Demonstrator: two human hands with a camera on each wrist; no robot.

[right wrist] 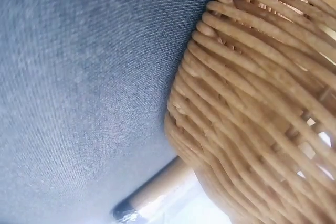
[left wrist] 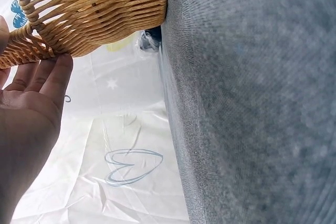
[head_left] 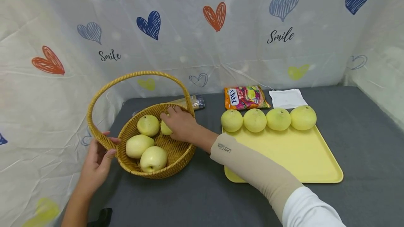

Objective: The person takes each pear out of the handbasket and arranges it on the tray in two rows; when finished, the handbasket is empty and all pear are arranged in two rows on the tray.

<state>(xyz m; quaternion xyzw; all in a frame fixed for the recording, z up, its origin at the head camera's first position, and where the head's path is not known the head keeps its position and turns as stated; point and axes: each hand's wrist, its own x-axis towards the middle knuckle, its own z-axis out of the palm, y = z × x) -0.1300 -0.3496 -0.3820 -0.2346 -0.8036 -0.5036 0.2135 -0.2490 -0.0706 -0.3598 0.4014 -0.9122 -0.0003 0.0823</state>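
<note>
At the left of the table a woven basket (head_left: 154,175) with a tall arched handle (head_left: 139,74) holds several pale yellow-green fruits. My left hand (head_left: 98,160) grips the handle's left base, thumb in front and fingers behind; in the left wrist view the fingers lie against the wicker. Over the basket's far right side, my right hand (head_left: 181,123) reaches in and holds a round yellow-green fruit (head_left: 165,129), partly hidden by the fingers. Beside it sit another round green fruit (head_left: 148,125) and two smoother, paler apple-like fruits, one (head_left: 140,146) behind the other (head_left: 153,158).
Right of the basket lies a yellow tray (head_left: 284,157), with several round green citrus-like fruits (head_left: 255,120) along its far edge. Behind stand an orange candy bag (head_left: 246,97) and a white packet (head_left: 288,98). A wrapped roll (head_left: 198,102) lies behind the basket.
</note>
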